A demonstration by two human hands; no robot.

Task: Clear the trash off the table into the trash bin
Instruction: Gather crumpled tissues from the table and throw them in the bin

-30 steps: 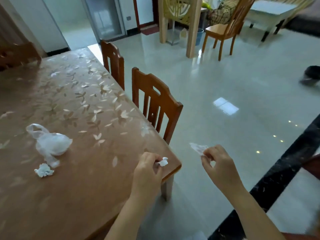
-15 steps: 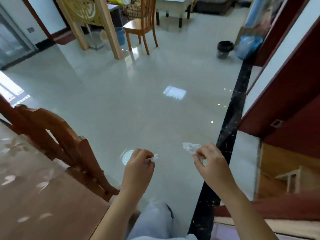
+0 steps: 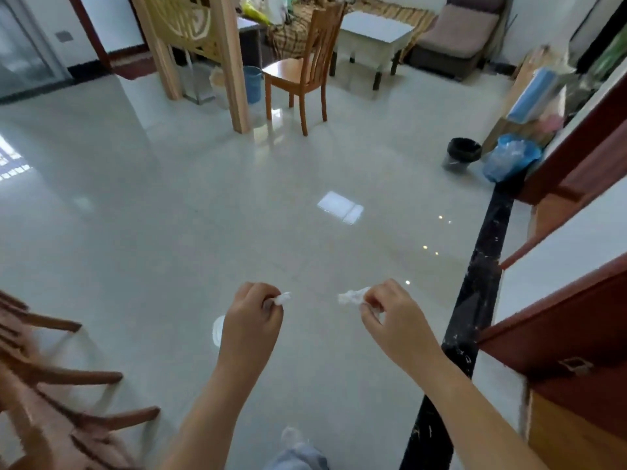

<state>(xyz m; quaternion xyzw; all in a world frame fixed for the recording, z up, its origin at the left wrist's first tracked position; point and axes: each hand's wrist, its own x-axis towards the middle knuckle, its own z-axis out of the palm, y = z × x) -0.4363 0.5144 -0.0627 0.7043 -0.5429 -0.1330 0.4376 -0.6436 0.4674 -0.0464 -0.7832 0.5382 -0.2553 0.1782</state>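
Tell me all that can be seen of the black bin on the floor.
The black bin is small and round, lined with a black bag folded over its rim. It stands upright on the pale glossy floor at the far right, close beside a blue-bagged bin. Its inside is too dark to see. Neither hand is near it.

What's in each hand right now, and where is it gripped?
Left hand pinches a small crumpled white paper scrap by its near end. Right hand pinches a longer crumpled white tissue piece by its near end, at the fingertips.
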